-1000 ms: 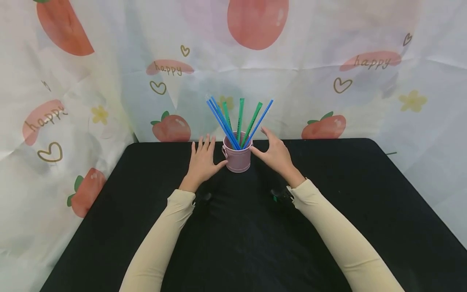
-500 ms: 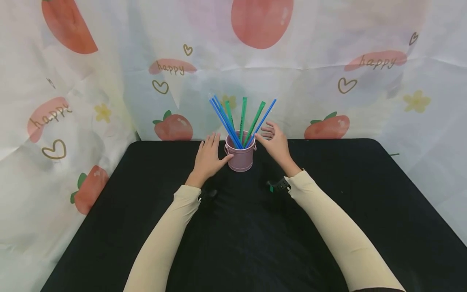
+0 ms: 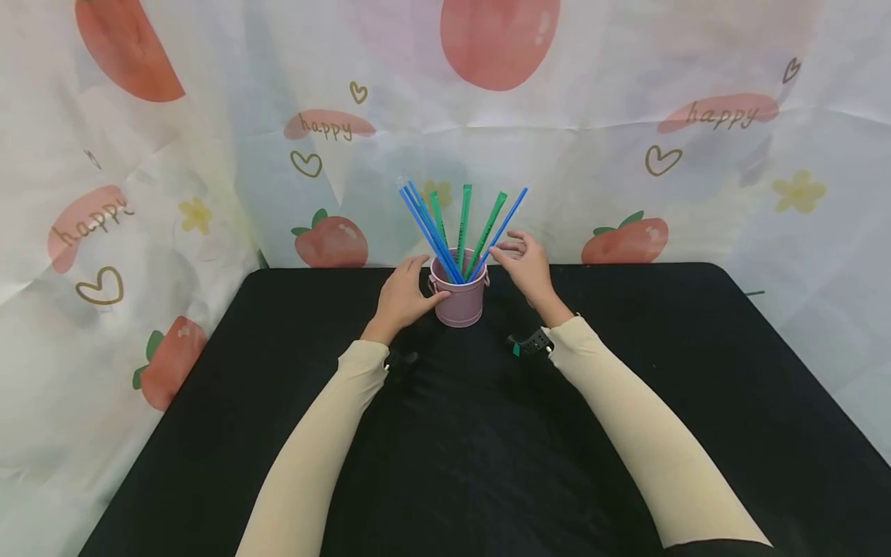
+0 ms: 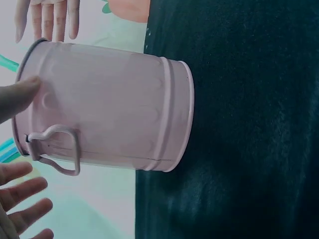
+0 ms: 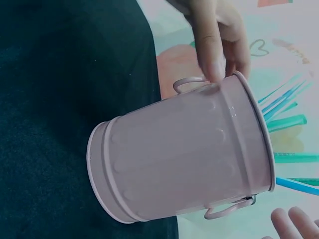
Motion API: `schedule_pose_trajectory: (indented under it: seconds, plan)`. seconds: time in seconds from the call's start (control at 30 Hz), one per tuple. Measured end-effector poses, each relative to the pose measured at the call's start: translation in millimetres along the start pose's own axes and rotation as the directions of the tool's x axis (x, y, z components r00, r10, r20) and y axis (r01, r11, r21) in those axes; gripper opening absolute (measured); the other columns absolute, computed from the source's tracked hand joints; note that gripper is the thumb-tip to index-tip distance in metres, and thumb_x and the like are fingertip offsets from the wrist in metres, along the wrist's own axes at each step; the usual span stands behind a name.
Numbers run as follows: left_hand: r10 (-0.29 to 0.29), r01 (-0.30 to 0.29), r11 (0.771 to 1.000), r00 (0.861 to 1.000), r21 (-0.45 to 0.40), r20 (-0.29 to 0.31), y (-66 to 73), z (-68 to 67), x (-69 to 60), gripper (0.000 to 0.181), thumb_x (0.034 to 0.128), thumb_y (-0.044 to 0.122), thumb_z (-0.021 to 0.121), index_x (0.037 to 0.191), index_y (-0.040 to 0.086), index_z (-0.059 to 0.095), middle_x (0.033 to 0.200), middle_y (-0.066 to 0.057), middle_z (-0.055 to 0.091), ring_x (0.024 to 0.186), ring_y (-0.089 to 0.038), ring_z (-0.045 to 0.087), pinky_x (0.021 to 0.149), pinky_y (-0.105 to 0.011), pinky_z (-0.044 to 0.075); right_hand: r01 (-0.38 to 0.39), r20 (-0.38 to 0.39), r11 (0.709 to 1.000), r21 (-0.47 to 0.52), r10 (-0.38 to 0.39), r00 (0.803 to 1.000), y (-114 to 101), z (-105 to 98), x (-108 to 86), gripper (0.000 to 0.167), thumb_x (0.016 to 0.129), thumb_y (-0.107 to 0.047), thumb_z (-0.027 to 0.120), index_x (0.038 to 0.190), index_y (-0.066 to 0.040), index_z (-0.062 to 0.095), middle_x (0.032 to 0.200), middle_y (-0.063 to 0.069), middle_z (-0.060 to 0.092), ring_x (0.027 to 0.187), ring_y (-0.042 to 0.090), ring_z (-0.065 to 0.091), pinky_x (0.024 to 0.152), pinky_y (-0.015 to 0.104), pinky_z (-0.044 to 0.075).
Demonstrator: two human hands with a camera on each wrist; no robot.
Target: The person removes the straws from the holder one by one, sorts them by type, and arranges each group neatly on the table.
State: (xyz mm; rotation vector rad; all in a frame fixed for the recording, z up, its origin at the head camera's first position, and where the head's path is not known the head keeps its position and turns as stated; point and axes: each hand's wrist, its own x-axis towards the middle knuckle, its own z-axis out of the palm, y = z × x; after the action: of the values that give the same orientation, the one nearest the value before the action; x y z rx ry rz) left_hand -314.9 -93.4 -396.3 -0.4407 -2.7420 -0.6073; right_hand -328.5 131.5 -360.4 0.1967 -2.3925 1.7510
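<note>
A pink metal bucket (image 3: pixel 459 307) (image 4: pixel 109 104) (image 5: pixel 179 154) stands upright near the table's back edge, holding blue straws (image 3: pixel 427 232) and green straws (image 3: pixel 463 216) that fan out above its rim. My left hand (image 3: pixel 404 298) (image 5: pixel 214 40) is at its left side: the thumb (image 4: pixel 20 97) touches the wall below the rim, while the fingers (image 4: pixel 25 191) are spread past the handle, apart from the wall. At the right of the rim, my right hand (image 3: pixel 527 271) (image 4: pixel 52 20) has loosely bent fingers (image 5: pixel 294 226) beside the rightmost blue straw; contact with it cannot be told.
A black-covered table (image 3: pixel 445 433) extends from the bucket towards me and to both sides. Behind it and at the left hangs a pale cloth (image 3: pixel 529 155) printed with fruit, hearts and flowers.
My left hand has come in closer around the bucket's left side, its fingers less spread. My right hand has moved slightly up beside the rightmost straw, its fingers more bent. The bucket and straws look unchanged.
</note>
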Motion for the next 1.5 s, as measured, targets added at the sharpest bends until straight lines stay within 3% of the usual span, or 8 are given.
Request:
schedule_pose_trajectory:
  seconds: [0.27,0.5,0.6,0.77,0.9,1.03,1.2,1.5]
  plan:
    - [-0.046,0.056,0.972,0.998,-0.23,0.046,-2.6,8.2,4.9,0.081,0.0769,0.049,0.072,0.14,0.008,0.042,0.139,-0.012,0.049,0.128,-0.027,0.047,0.105,-0.045,0.041,-0.064,0.017,0.995,0.072,0.063,0.998,2.3,5.1,5.2,0.049,0.091,-0.02,0.062,0.131,0.003,0.047,0.123,0.023,0.06,0.101,0.029,0.065,0.092,0.039,0.051]
    - [-0.092,0.119,0.903,0.992,-0.413,0.083,-4.4,13.4,9.5,0.078,0.0757,0.039,0.077,0.138,0.006,0.044,0.133,-0.012,0.055,0.123,-0.025,0.052,0.104,-0.041,0.042,-0.098,0.011,0.991,0.088,0.097,0.995,3.2,9.9,8.0,0.042,0.09,-0.019,0.063,0.124,0.004,0.052,0.121,0.022,0.061,0.1,0.028,0.065,0.088,0.035,0.053]
    - [-0.11,0.148,0.876,0.988,-0.459,0.108,-5.1,15.4,11.8,0.076,0.0762,0.036,0.077,0.137,0.005,0.044,0.133,-0.013,0.055,0.123,-0.026,0.052,0.104,-0.04,0.042,-0.097,-0.005,0.991,0.09,0.098,0.995,4.2,10.5,9.8,0.038,0.09,-0.017,0.063,0.12,0.004,0.055,0.117,0.022,0.062,0.092,0.021,0.067,0.083,0.028,0.055]
    - [-0.133,0.204,0.799,0.977,-0.565,0.164,-5.0,16.0,13.8,0.075,0.0776,0.031,0.077,0.139,0.006,0.042,0.134,-0.014,0.053,0.124,-0.027,0.051,0.104,-0.041,0.042,-0.088,-0.017,0.989,0.117,0.091,0.996,4.9,11.9,12.2,0.034,0.09,-0.015,0.063,0.115,0.007,0.057,0.106,0.016,0.063,0.074,0.0,0.063,0.075,0.02,0.055]
    - [-0.13,0.232,0.722,0.971,-0.652,0.201,-5.9,16.9,14.8,0.075,0.0796,0.026,0.075,0.142,0.007,0.038,0.137,-0.014,0.05,0.126,-0.028,0.049,0.104,-0.041,0.042,-0.082,-0.018,0.988,0.13,0.085,0.996,3.8,12.8,12.4,0.032,0.09,-0.015,0.063,0.113,0.007,0.058,0.1,0.014,0.063,0.071,-0.002,0.061,0.072,0.018,0.055]
    - [-0.119,0.238,0.676,0.969,-0.698,0.215,-6.5,17.3,14.9,0.075,0.081,0.022,0.074,0.143,0.008,0.035,0.138,-0.013,0.049,0.127,-0.027,0.049,0.101,-0.041,0.046,-0.084,-0.013,0.989,0.124,0.086,0.996,1.3,13.0,11.5,0.031,0.091,-0.016,0.062,0.112,0.007,0.06,0.102,0.018,0.063,0.07,-0.002,0.061,0.073,0.019,0.055]
    - [-0.115,0.235,0.648,0.97,-0.724,0.212,-4.3,16.4,14.9,0.076,0.0818,0.02,0.073,0.145,0.008,0.033,0.139,-0.013,0.048,0.125,-0.027,0.05,0.092,-0.04,0.051,-0.084,-0.014,0.987,0.14,0.087,0.996,-3.2,10.4,10.7,0.033,0.09,-0.015,0.062,0.113,0.008,0.058,0.102,0.017,0.064,0.07,-0.002,0.062,0.081,0.029,0.056]
    - [-0.116,0.231,0.64,0.972,-0.733,0.204,-3.5,15.0,15.7,0.076,0.0823,0.019,0.073,0.145,0.009,0.032,0.141,-0.013,0.047,0.127,-0.026,0.049,0.094,-0.041,0.05,-0.052,-0.013,0.983,0.175,0.055,0.998,-10.0,-0.7,11.4,0.031,0.09,-0.016,0.063,0.111,0.007,0.059,0.089,0.0,0.064,0.072,-0.001,0.065,0.087,0.036,0.054]
